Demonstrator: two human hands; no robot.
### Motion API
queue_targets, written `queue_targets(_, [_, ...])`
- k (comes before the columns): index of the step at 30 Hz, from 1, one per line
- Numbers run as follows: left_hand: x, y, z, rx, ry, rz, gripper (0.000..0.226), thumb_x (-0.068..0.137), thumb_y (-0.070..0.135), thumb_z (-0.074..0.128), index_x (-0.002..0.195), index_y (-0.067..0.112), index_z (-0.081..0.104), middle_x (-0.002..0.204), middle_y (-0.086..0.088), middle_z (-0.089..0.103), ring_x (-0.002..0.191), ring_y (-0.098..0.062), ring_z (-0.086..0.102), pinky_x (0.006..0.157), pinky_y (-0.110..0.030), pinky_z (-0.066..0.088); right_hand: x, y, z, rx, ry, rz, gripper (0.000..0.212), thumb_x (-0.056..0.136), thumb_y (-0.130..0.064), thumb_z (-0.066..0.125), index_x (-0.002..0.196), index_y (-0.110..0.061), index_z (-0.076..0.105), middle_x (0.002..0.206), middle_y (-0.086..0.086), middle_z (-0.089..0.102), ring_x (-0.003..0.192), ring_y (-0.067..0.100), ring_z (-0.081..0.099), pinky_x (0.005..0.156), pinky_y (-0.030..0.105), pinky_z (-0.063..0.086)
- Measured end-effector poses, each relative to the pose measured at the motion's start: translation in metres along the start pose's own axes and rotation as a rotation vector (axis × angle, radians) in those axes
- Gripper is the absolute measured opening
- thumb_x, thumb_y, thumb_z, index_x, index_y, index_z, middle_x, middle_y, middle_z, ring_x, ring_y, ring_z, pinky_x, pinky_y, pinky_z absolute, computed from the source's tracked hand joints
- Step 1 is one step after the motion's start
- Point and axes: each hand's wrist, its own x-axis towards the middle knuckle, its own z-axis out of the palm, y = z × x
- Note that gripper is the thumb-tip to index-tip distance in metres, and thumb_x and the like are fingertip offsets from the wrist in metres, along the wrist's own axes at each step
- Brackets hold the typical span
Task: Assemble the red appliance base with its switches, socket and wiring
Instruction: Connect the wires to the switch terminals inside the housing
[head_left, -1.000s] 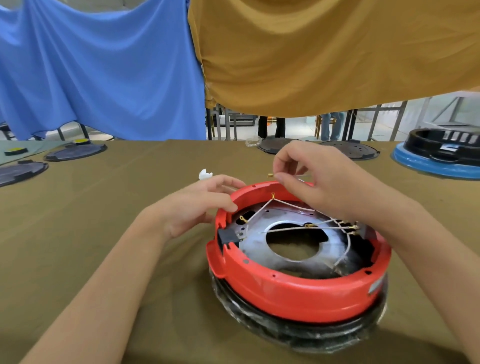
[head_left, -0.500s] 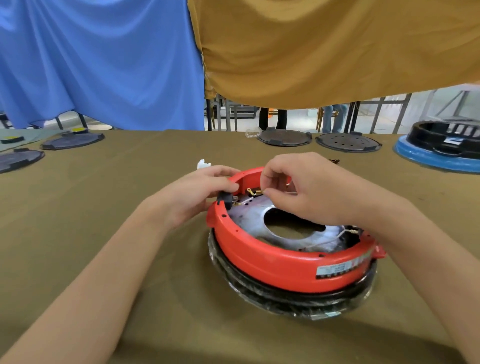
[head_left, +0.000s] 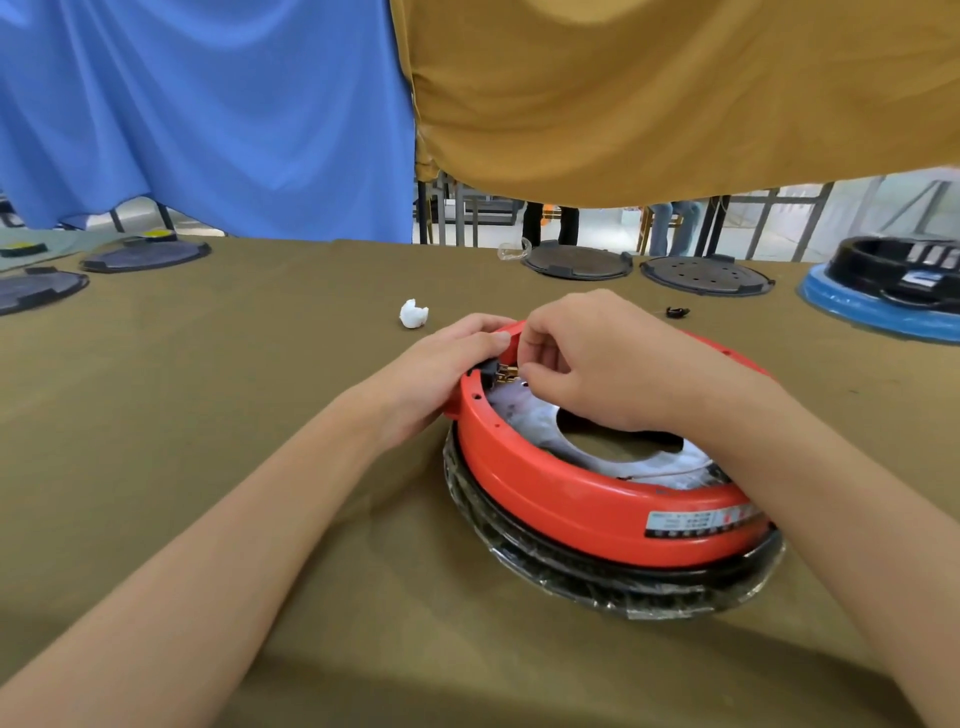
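Observation:
The red appliance base (head_left: 571, 499) lies upside down on a black plastic-wrapped ring (head_left: 597, 577), with a silver metal plate (head_left: 530, 421) inside it. A black socket (head_left: 487, 370) with brass terminals (head_left: 506, 373) sits in the base's far-left rim. My left hand (head_left: 441, 374) grips the rim around that socket from outside. My right hand (head_left: 587, 364) reaches over the base and pinches something small at the brass terminals; its fingers hide what it is. A thin wire (head_left: 675, 470) runs over the plate near the right side.
An olive cloth (head_left: 208, 415) covers the table. A crumpled white scrap (head_left: 413, 314) and a small black part (head_left: 677, 312) lie beyond the base. Dark round lids (head_left: 576, 260) sit along the far edge, with a blue-rimmed black base (head_left: 893, 291) at the right. People's legs show behind the hanging cloths.
The base has turned, bringing the socket to the far left and its label to the front. My right hand dropped from above the wires to the socket terminals. My left hand stayed on the rim.

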Motion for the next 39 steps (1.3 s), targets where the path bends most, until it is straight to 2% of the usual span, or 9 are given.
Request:
queue_targets(9, [-0.0001, 0.0004, -0.0006, 0.033, -0.028, 0.008, 0.024, 0.100, 0.030, 0.050, 0.111, 0.037, 0.069, 0.131, -0.023, 0.057, 0.098, -0.023, 0.055, 0.086, -0.040, 0.039, 0.0010, 0.0012, 0.0034, 0.060, -0.019, 0.027, 0.013, 0.092, -0.020, 0.058, 0.084, -0.019, 0.069, 0.075, -0.007, 0.067, 0.070, 0.008, 0.061, 0.064, 0.025, 0.050])
queue_targets(16, [0.0015, -0.0008, -0.0007, 0.049, -0.023, 0.014, 0.023, 0.100, 0.030, 0.050, 0.111, 0.037, 0.069, 0.129, -0.021, 0.060, 0.098, -0.022, 0.057, 0.086, -0.039, 0.039, 0.0008, -0.0010, 0.0036, 0.070, -0.009, 0.037, 0.015, 0.092, -0.021, 0.057, 0.084, -0.016, 0.069, 0.076, -0.004, 0.069, 0.071, 0.013, 0.063, 0.070, 0.032, 0.054])
queue_targets(20, [0.0024, -0.0015, -0.0009, 0.026, -0.025, 0.016, 0.024, 0.099, 0.028, 0.050, 0.114, 0.033, 0.069, 0.130, -0.026, 0.056, 0.099, -0.024, 0.054, 0.088, -0.041, 0.039, -0.0006, -0.0008, 0.0032, 0.081, -0.008, 0.051, 0.014, 0.090, -0.019, 0.058, 0.082, -0.017, 0.068, 0.074, -0.005, 0.068, 0.070, 0.012, 0.063, 0.070, 0.033, 0.054])
queue_targets(24, [0.0014, -0.0001, -0.0002, 0.007, -0.038, 0.015, 0.026, 0.091, 0.035, 0.053, 0.111, 0.036, 0.070, 0.131, -0.026, 0.056, 0.100, -0.025, 0.054, 0.093, -0.045, 0.041, -0.0001, -0.0005, 0.0035, 0.078, -0.005, 0.063, 0.014, 0.090, -0.019, 0.058, 0.081, -0.016, 0.068, 0.075, -0.003, 0.069, 0.071, 0.015, 0.064, 0.071, 0.037, 0.055])
queue_targets(28, [0.0024, -0.0010, -0.0006, 0.015, -0.034, 0.013, 0.024, 0.093, 0.033, 0.052, 0.108, 0.039, 0.070, 0.129, -0.025, 0.057, 0.099, -0.024, 0.055, 0.089, -0.041, 0.040, 0.0008, -0.0011, 0.0039, 0.079, -0.022, 0.057, 0.014, 0.090, -0.019, 0.058, 0.081, -0.017, 0.069, 0.074, -0.005, 0.069, 0.070, 0.013, 0.064, 0.069, 0.033, 0.055])
queue_targets(32, [0.0015, -0.0009, -0.0001, 0.018, -0.032, 0.008, 0.023, 0.094, 0.032, 0.052, 0.106, 0.040, 0.071, 0.129, -0.025, 0.057, 0.100, -0.025, 0.056, 0.095, -0.046, 0.043, 0.0007, -0.0011, 0.0043, 0.080, -0.021, 0.055, 0.014, 0.090, -0.019, 0.059, 0.081, -0.018, 0.069, 0.073, -0.006, 0.068, 0.069, 0.011, 0.063, 0.068, 0.031, 0.054])
queue_targets(36, [0.0005, 0.0004, 0.0006, 0.023, -0.014, -0.005, 0.022, 0.098, 0.031, 0.052, 0.105, 0.040, 0.071, 0.126, -0.022, 0.060, 0.096, -0.022, 0.057, 0.085, -0.038, 0.041, 0.0010, -0.0026, 0.0048, 0.077, -0.019, 0.046, 0.015, 0.091, -0.019, 0.058, 0.082, -0.017, 0.069, 0.073, -0.004, 0.068, 0.069, 0.012, 0.063, 0.068, 0.031, 0.053])
queue_targets(39, [0.0002, 0.0011, 0.0025, 0.015, 0.000, -0.007, 0.022, 0.098, 0.029, 0.053, 0.104, 0.038, 0.072, 0.124, -0.020, 0.063, 0.095, -0.021, 0.059, 0.085, -0.037, 0.042, 0.0009, -0.0042, 0.0059, 0.069, -0.011, 0.046, 0.016, 0.092, -0.018, 0.057, 0.082, -0.014, 0.069, 0.073, -0.002, 0.069, 0.070, 0.015, 0.063, 0.069, 0.034, 0.053])
